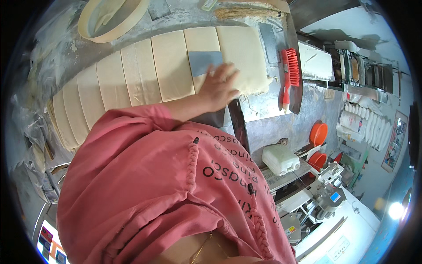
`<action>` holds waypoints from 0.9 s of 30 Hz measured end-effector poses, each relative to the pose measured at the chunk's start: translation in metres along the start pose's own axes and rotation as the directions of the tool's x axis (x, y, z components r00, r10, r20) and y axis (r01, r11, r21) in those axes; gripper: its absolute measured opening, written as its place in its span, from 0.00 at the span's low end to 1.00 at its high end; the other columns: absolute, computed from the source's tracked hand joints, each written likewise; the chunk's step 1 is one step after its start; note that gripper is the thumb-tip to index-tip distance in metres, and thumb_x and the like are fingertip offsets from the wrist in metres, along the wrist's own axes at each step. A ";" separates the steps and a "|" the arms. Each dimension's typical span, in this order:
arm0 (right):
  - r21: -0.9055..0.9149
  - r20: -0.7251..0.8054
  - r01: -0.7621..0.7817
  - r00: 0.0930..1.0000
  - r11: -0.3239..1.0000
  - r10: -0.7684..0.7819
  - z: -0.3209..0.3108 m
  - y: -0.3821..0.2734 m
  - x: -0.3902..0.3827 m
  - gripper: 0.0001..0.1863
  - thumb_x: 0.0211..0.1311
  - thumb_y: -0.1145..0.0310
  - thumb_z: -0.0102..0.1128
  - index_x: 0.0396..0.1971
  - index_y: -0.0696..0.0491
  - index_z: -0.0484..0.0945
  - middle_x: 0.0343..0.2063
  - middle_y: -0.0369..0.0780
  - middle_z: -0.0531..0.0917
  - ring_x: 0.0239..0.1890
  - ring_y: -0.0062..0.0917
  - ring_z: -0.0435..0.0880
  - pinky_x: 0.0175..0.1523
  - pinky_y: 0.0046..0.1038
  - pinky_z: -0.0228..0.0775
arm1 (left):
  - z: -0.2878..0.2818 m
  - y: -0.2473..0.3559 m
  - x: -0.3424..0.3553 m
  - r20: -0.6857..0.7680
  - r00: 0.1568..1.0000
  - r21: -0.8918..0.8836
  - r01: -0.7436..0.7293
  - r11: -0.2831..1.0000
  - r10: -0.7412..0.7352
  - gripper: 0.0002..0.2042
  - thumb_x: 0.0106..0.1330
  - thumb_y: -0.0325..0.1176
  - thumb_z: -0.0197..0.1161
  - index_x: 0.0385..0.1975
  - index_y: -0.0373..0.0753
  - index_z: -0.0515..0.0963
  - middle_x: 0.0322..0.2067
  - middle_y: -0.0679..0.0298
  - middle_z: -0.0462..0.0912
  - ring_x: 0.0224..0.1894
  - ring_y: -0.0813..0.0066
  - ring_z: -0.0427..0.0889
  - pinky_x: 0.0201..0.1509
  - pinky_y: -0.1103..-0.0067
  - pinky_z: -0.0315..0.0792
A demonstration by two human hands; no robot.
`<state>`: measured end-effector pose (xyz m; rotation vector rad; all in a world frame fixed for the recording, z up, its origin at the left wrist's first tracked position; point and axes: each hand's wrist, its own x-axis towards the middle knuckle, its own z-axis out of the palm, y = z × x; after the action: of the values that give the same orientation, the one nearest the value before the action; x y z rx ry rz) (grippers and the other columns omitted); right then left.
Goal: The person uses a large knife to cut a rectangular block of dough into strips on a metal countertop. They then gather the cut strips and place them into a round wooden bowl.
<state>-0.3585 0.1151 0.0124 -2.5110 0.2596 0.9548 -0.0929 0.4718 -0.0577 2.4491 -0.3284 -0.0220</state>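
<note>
A long row of pale dough slabs (171, 64), parted by straight cuts, lies across the worktable. At its right end sits a wider uncut-looking slab (241, 55) with a ragged right edge. On the dough rests a flat grey rectangular plate (205, 61), perhaps a scraper. My left hand (218, 86) reaches over from the left in a pink sleeve, fingers spread and a little blurred. It is just above or on the dough, one fingertip overlapping the plate's lower right corner; whether they touch, I cannot tell. It holds nothing visible. My right hand is out of view.
A red-bristled brush (290, 72) lies along the table's right edge. A round wooden hoop (90, 33) stands at the far left, a straw brush (248, 13) at the back. Another grey plate (269, 42) is right of the dough. Lower right are a white jug (281, 159) and red basins (318, 133).
</note>
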 end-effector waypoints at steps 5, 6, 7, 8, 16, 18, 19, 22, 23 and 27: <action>0.009 -0.231 0.104 0.968 0.995 -0.099 -0.025 -0.005 0.021 0.12 0.54 0.60 0.56 0.27 0.55 0.71 0.17 0.52 0.73 0.21 0.49 0.73 0.25 0.37 0.65 | -0.031 -0.057 -0.009 -0.181 0.925 0.302 0.375 0.877 -0.334 0.31 0.56 0.38 0.58 0.59 0.36 0.56 0.59 0.47 0.54 0.64 0.51 0.48 0.65 0.56 0.42; 0.021 -0.302 0.176 0.940 0.984 -0.161 -0.031 -0.025 0.045 0.13 0.55 0.61 0.55 0.26 0.55 0.70 0.15 0.51 0.73 0.19 0.48 0.73 0.24 0.36 0.64 | -0.040 -0.054 -0.010 -0.114 0.929 0.333 0.369 0.868 -0.351 0.31 0.56 0.39 0.59 0.58 0.36 0.57 0.58 0.47 0.54 0.64 0.50 0.49 0.64 0.55 0.43; 0.034 -0.370 0.248 0.903 0.968 -0.218 -0.038 -0.046 0.069 0.13 0.56 0.61 0.55 0.25 0.56 0.70 0.14 0.51 0.72 0.18 0.47 0.72 0.22 0.35 0.64 | -0.046 -0.051 -0.009 -0.044 0.928 0.366 0.359 0.858 -0.369 0.30 0.56 0.39 0.59 0.58 0.36 0.58 0.58 0.47 0.55 0.63 0.50 0.49 0.64 0.55 0.43; 0.041 -0.436 0.319 0.858 0.947 -0.271 -0.048 -0.066 0.091 0.14 0.57 0.61 0.55 0.24 0.57 0.70 0.13 0.50 0.72 0.16 0.46 0.72 0.21 0.35 0.63 | -0.050 -0.050 -0.006 -0.084 0.926 0.350 0.372 0.860 -0.367 0.27 0.57 0.39 0.58 0.55 0.36 0.61 0.55 0.48 0.59 0.61 0.51 0.54 0.62 0.57 0.47; 0.494 -0.250 0.351 0.934 0.795 -0.257 -0.134 -0.142 0.205 0.10 0.60 0.67 0.52 0.23 0.57 0.70 0.09 0.34 0.69 0.10 0.16 0.67 0.15 0.23 0.57 | -0.044 -0.073 0.052 -0.089 0.917 -0.309 0.344 0.886 -0.388 0.09 0.61 0.34 0.52 0.33 0.34 0.71 0.23 0.53 0.74 0.31 0.63 0.77 0.37 0.70 0.71; 0.536 -0.226 0.398 0.918 0.745 -0.328 -0.143 -0.146 0.221 0.10 0.60 0.67 0.52 0.23 0.57 0.70 0.09 0.33 0.68 0.09 0.15 0.66 0.14 0.21 0.55 | -0.020 -0.055 0.077 -0.017 0.882 -0.181 0.460 0.869 -0.471 0.10 0.60 0.35 0.55 0.35 0.36 0.72 0.35 0.53 0.75 0.41 0.62 0.75 0.44 0.68 0.68; 0.596 -0.188 0.357 0.933 0.720 -0.307 -0.143 -0.145 0.229 0.09 0.59 0.67 0.52 0.25 0.58 0.70 0.09 0.33 0.68 0.09 0.15 0.66 0.14 0.21 0.55 | -0.009 -0.049 0.080 -0.196 0.885 -0.056 0.420 0.906 -0.423 0.12 0.58 0.37 0.56 0.37 0.37 0.72 0.39 0.53 0.73 0.45 0.60 0.72 0.47 0.66 0.65; 0.656 -0.074 0.248 0.961 0.713 -0.266 -0.156 -0.162 0.225 0.09 0.59 0.68 0.51 0.27 0.58 0.70 0.09 0.34 0.68 0.09 0.16 0.66 0.13 0.21 0.56 | 0.007 -0.033 0.074 -0.431 0.868 0.189 0.352 0.917 -0.245 0.21 0.54 0.41 0.60 0.46 0.39 0.69 0.50 0.54 0.66 0.56 0.57 0.62 0.57 0.62 0.56; 0.654 -0.072 0.238 0.964 0.718 -0.255 -0.156 -0.162 0.224 0.08 0.59 0.68 0.51 0.28 0.59 0.70 0.09 0.34 0.68 0.08 0.16 0.67 0.13 0.20 0.57 | 0.004 -0.033 0.066 -0.347 0.907 0.160 0.308 0.938 -0.239 0.25 0.53 0.42 0.61 0.50 0.40 0.66 0.54 0.54 0.63 0.59 0.56 0.58 0.60 0.61 0.52; 0.599 -0.153 0.260 0.966 0.758 -0.210 -0.151 -0.154 0.231 0.10 0.59 0.67 0.52 0.27 0.60 0.70 0.08 0.34 0.69 0.08 0.17 0.67 0.13 0.22 0.58 | -0.003 -0.032 0.041 -0.172 0.979 0.162 0.140 0.977 -0.111 0.38 0.48 0.40 0.66 0.60 0.39 0.55 0.58 0.54 0.60 0.62 0.56 0.55 0.65 0.63 0.46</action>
<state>-0.0490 0.1770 0.0096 -1.9108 0.2247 0.5484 -0.0456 0.4879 -0.0724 2.6203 -0.1061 0.1575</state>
